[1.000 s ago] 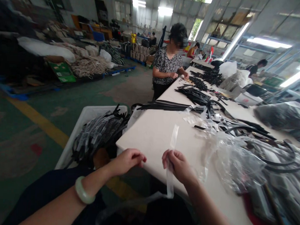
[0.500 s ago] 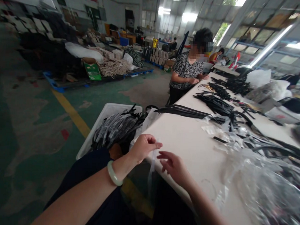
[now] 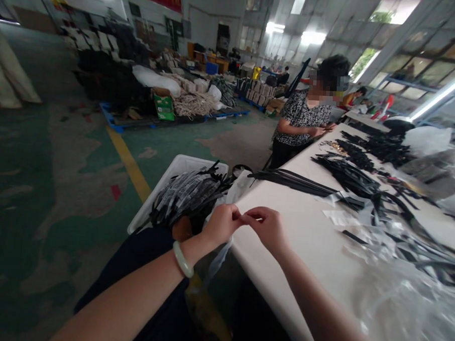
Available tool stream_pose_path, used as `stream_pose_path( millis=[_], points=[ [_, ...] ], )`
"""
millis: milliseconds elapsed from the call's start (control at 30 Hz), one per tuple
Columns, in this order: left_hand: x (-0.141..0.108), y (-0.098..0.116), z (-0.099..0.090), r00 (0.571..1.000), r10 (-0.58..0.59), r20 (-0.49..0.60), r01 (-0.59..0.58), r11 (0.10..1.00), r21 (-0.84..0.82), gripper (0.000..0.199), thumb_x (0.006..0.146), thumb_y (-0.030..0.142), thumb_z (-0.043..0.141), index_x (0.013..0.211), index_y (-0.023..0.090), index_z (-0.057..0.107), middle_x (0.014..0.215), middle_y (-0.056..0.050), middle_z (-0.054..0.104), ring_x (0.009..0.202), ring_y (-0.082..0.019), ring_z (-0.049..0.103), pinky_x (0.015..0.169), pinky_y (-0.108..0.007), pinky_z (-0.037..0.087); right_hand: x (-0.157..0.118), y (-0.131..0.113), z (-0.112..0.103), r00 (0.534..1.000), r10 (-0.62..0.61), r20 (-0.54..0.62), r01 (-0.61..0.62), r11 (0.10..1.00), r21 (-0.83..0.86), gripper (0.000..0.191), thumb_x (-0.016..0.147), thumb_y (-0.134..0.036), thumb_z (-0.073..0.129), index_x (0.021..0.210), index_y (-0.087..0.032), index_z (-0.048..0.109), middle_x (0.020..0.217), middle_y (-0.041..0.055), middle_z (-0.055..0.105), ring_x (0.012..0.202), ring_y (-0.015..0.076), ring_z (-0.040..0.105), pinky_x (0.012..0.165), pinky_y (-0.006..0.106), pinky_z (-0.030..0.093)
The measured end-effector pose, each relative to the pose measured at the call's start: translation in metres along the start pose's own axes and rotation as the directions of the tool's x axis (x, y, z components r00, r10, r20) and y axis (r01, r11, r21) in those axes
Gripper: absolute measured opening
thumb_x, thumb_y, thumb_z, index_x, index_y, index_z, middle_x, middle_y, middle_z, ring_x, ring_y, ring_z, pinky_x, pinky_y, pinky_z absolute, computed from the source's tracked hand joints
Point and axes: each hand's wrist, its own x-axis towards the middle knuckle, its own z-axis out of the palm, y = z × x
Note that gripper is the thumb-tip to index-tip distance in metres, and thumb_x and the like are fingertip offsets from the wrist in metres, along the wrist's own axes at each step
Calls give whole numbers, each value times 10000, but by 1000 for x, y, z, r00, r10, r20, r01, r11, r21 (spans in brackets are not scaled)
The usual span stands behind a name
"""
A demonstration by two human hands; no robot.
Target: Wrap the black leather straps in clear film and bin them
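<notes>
The left hand (image 3: pixel 220 225) and the right hand (image 3: pixel 269 230) are raised in front of the body and brought together just off the near edge of a white work table (image 3: pixel 307 234). Both wrists are bent slightly inward, and the fingertips (image 3: pixel 252 215) of the two hands are touching. Each hand is closed narrowly into a small pinch, not spread.

A strip of clear plastic film (image 3: pixel 219 258) hangs down from under the left hand, past the table edge. Its upper end is hidden by the fingers, so it is taken to be held by the left hand; whether it is also gripped by the right hand cannot be told.

The left forearm (image 3: pixel 131 294) is angled up from the lower left, with a pale jade bangle (image 3: pixel 182 259) worn at the wrist, and is held above a dark-clothed lap (image 3: pixel 144 260). The right forearm (image 3: pixel 319 307) rises from the lower right alongside the table edge.

Just left of the hands, a white plastic crate (image 3: pixel 154 191) is filled with bundled black strips in plastic sleeves (image 3: pixel 187 194). Loose black straps (image 3: pixel 293 182) are laid on the table to the right, and a blurred clear plastic bag (image 3: pixel 406 311) lies at the lower right. Farther along the table, a co-worker (image 3: pixel 299 118) is standing with both hands at the tabletop.
</notes>
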Motion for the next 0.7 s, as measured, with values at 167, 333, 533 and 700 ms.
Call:
stream_pose_path(
  millis=[167,333,533,700],
  points=[
    [-3,1,1,1000,2,3,-2,999,35,276,719,365,686,638,116,597,611,-16,569,595,-113,476,567,-233,291,-6,7,0,994,-94,-62,91,994,-53,175,749,-353,646,759,-190,708,788,67,676,715,195,619,651,301,511],
    [-3,3,3,999,44,-16,-44,998,40,304,689,348,719,623,132,516,615,15,506,594,-101,422,563,-232,273,-2,13,-9,996,-72,-58,69,996,-50,218,807,-357,569,785,-162,663,768,74,654,675,175,599,607,292,512],
    [-1,3,4,999,35,22,-36,998,56,254,715,296,684,617,129,518,596,8,501,586,-103,427,560,-239,266,-7,6,-6,984,-179,3,179,984,-5,175,771,-344,633,809,-174,623,821,48,633,729,147,592,648,255,514],
    [-2,6,5,997,67,38,-67,998,6,259,714,303,669,640,137,484,621,22,469,593,-94,405,551,-230,262,-5,7,-4,992,-127,-17,127,992,9,147,783,-306,605,743,-165,595,704,25,600,623,123,558,557,223,455]
  ],
)
